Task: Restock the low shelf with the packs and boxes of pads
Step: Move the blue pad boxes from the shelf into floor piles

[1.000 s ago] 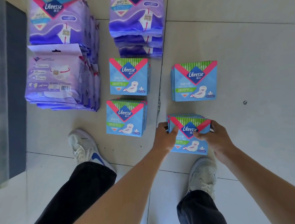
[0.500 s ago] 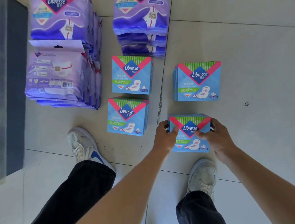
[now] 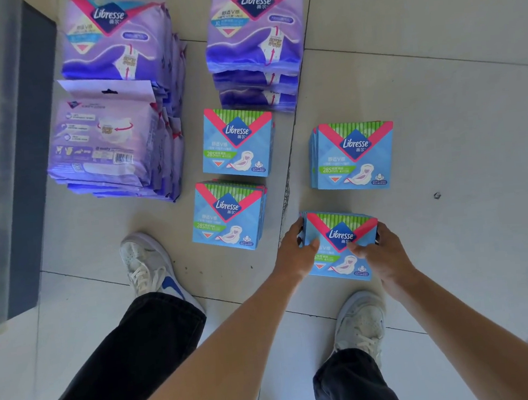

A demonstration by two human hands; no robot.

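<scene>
"Where is the stack of blue boxes (image 3: 341, 236)?"

"Down at the floor (image 3: 438, 89), between both hands. The left hand (image 3: 294, 254) has its grip curled round the left edge, the right hand (image 3: 380, 253) round the right edge, thumbs on top."

"And around it?"

"Three more blue stacks at its 10 (image 3: 230, 215), 11 (image 3: 238, 143) and 12 o'clock (image 3: 353, 157). Purple packs (image 3: 113, 101) are piled beyond, toward 11."

Four stacks of flat blue square pad boxes (image 3: 238, 141) (image 3: 230, 215) (image 3: 353, 157) (image 3: 339, 234) sit at 12, 9, 2 and 4 o'clock. Three piles of soft purple plastic pad packs (image 3: 104, 137) (image 3: 114, 37) (image 3: 253, 25) sit at 10, 11 and 12 o'clock. Two white sneakers (image 3: 148, 264) (image 3: 361, 322) show at 8 and 5 o'clock. Two bare hands (image 3: 296, 254) (image 3: 385, 253) show at 4 o'clock.
</scene>
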